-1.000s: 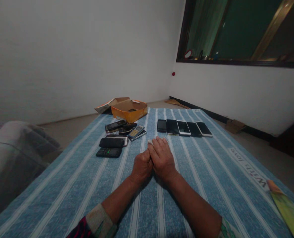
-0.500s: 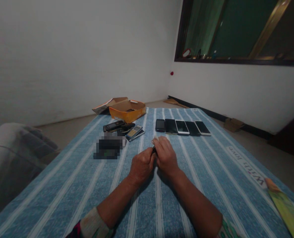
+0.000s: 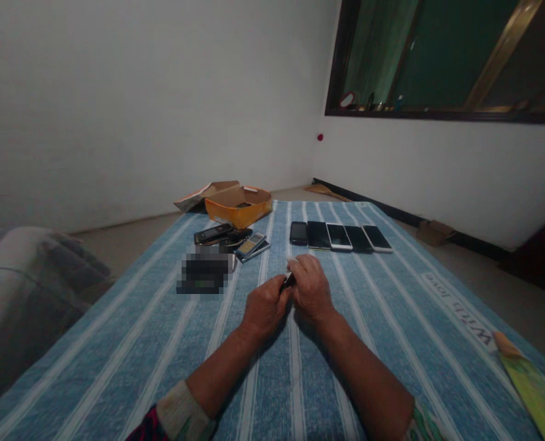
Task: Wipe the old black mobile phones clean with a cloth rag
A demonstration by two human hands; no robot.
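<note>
My left hand (image 3: 266,306) is closed around a small dark object (image 3: 289,280), mostly hidden by fingers, so I cannot tell its kind. Against it, my right hand (image 3: 312,288) is closed with a bit of white tissue or cloth (image 3: 291,263) showing at the fingertips. Beyond the right hand lies a row of phones: a small black phone (image 3: 298,233), a black phone (image 3: 318,235), a white phone (image 3: 339,236), another dark phone (image 3: 358,239) and a white-edged phone (image 3: 377,238). Left of the hands are a keypad phone (image 3: 251,244) and a black phone (image 3: 213,233) in a loose pile.
A blue striped cloth (image 3: 171,361) covers the surface. An orange open box (image 3: 235,215) with a dark item inside stands at the far left. A blurred dark patch (image 3: 203,274) lies before the pile. A yellow-green item (image 3: 527,386) rests at the right edge.
The right hand's fingers have shifted slightly up and right, showing more of the dark object between the hands. The phones and box stay in place; the view has shifted slightly.
</note>
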